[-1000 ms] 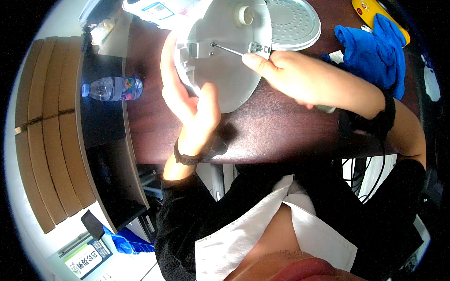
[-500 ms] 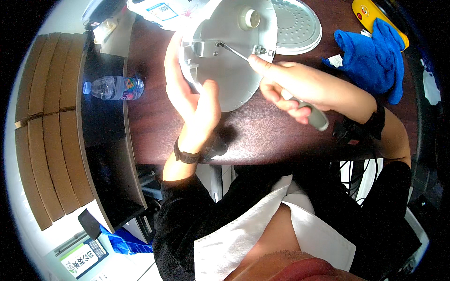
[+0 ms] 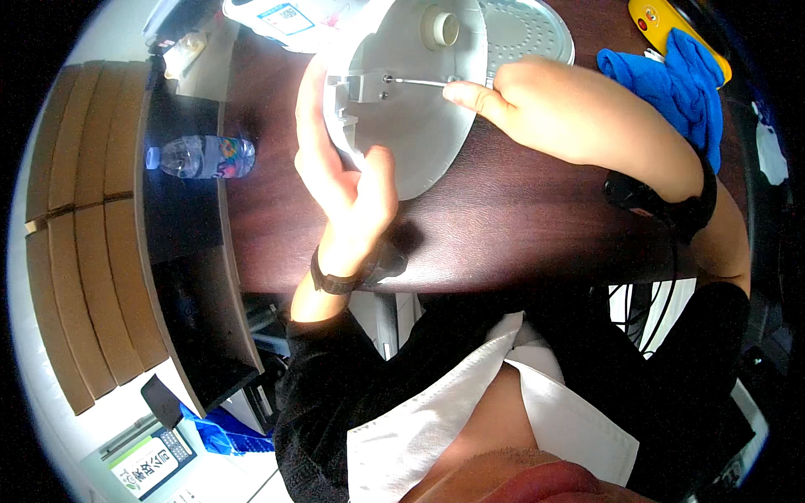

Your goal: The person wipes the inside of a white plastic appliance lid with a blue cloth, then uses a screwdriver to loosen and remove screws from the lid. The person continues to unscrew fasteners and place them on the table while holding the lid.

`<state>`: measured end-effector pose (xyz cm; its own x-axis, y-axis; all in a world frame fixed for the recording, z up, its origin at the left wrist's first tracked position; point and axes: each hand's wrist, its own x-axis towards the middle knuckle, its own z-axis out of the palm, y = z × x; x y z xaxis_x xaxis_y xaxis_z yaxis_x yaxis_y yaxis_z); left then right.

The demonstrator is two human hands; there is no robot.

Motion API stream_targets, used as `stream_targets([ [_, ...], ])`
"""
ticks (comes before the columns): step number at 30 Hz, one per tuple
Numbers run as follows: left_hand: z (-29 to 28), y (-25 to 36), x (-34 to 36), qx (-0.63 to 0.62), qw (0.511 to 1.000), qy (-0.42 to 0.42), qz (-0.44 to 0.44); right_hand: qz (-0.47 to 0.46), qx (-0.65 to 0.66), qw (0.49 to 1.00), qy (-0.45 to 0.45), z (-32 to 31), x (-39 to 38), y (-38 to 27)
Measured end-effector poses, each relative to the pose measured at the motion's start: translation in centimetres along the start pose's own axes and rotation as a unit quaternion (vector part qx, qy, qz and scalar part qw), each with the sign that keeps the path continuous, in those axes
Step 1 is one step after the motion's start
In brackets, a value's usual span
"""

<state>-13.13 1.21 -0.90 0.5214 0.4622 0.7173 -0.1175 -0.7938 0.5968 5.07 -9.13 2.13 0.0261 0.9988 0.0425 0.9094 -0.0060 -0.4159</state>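
Above a dark, wood-grained counter (image 3: 520, 226), one white plastic housing (image 3: 428, 134) is being held tilted by the left hand (image 3: 340, 184), whose grip is being kept partly spread, with the thumb and fingers set about its lower left edge. One screwdriver (image 3: 423, 82) is being held in the closed grip of the right hand (image 3: 528, 109), its handle being hidden by the fingers. Two screws (image 3: 383, 95) are being shown inside the housing, and the tip is being pointed at the upper one; whether the two are touching cannot be told. One black strap is being worn on each wrist.

Behind the right hand, one dimpled white plastic panel (image 3: 524, 29) is being partly covered. One blue cloth (image 3: 671, 96) and one yellow case (image 3: 658, 21) are being carried at the counter's far right. To the left, one clear plastic bottle (image 3: 201, 157) is being supported on its side, and brown cardboard boxes (image 3: 92, 218) are being kept in two rows of four. Black cables (image 3: 658, 310) are being seen below the counter.
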Motion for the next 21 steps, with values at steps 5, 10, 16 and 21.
stream_targets([
  [5, 0.4, 0.0, 0.1, -0.038, 0.997, 0.043, -0.054, 0.023, -0.054, 0.998, 0.005, 0.3, 0.5, 0.1],
  [10, 0.1, -0.3, 0.1, -0.044, 0.998, 0.027, -0.041, 0.199, 0.516, 0.786, -0.276, 1.6, -0.2, -0.6],
  [16, 0.2, -0.3, 0.2, -0.023, 0.999, 0.026, -0.024, 0.181, 0.706, 0.577, -0.368, 2.7, -0.4, -1.7],
  [21, 0.2, -0.3, 0.0, 0.022, 0.999, 0.021, 0.032, 0.16, 0.488, 0.824, -0.239, 3.6, -0.3, -0.6],
])
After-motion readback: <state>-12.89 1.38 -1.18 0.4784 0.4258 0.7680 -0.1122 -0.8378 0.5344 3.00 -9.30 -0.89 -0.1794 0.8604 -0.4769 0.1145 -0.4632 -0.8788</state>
